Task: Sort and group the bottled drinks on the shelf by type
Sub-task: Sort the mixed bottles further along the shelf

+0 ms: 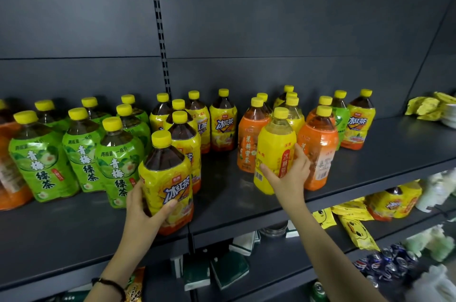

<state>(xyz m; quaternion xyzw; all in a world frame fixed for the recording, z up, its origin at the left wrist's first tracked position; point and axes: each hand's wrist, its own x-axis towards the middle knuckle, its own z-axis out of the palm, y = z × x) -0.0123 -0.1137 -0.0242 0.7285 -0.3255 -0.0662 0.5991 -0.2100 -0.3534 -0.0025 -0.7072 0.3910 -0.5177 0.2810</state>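
Observation:
Yellow-capped drink bottles stand on a dark shelf (pixel 246 203). Green-label tea bottles (pixel 42 161) cluster at the left. Yellow iced-tea bottles (pixel 223 126) stand in the middle. Orange-label bottles (pixel 249 146) and pale yellow ones stand at the right. My left hand (pixel 145 205) grips a yellow iced-tea bottle (pixel 167 178) near the shelf's front edge, just right of the green group. My right hand (pixel 291 175) wraps a pale yellow bottle with a red label strip (pixel 274 153), between two orange bottles.
One green bottle (pixel 341 119) and one yellow iced-tea bottle (pixel 360 121) stand far right behind the orange ones. Yellow packets (pixel 429 106) lie at the shelf's right end. Lower shelves hold snack bags (pixel 357 230), cans (pixel 387 262) and boxes.

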